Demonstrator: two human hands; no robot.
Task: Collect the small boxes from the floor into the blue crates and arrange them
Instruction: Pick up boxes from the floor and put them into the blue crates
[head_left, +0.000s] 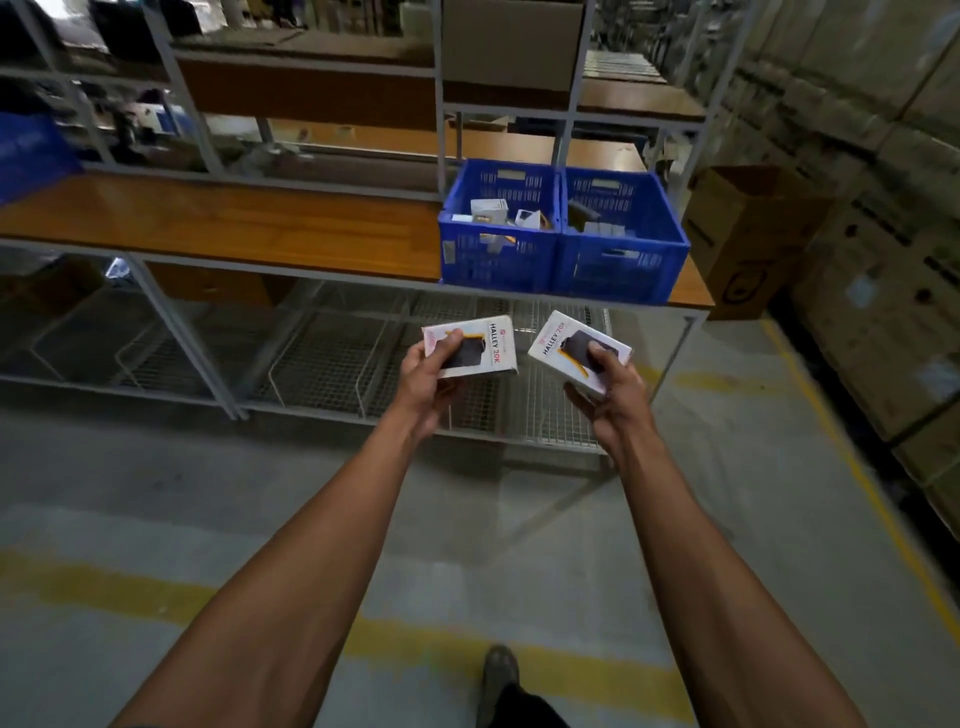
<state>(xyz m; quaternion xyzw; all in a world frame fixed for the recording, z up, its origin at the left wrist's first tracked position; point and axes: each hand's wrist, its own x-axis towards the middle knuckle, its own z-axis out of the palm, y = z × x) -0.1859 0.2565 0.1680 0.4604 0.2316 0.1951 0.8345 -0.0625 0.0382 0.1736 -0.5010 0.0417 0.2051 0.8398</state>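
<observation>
Close by, a dark shoe (500, 670) stands on the grey concrete floor (156, 493). Out in front, the left hand (426, 382) holds a small white cardboard box (475, 347), thumb on top. The right hand (610, 387) holds another small white box (574, 349) the same way. Both boxes look light and stiff, easy to hold by the flat sides. Farther off, two blue plastic crates (618, 260) sit side by side on the long wooden table (223, 228), with other small boxes already inside.

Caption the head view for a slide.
Each hand carries a Halley 20K box toward two blue crates.
</observation>
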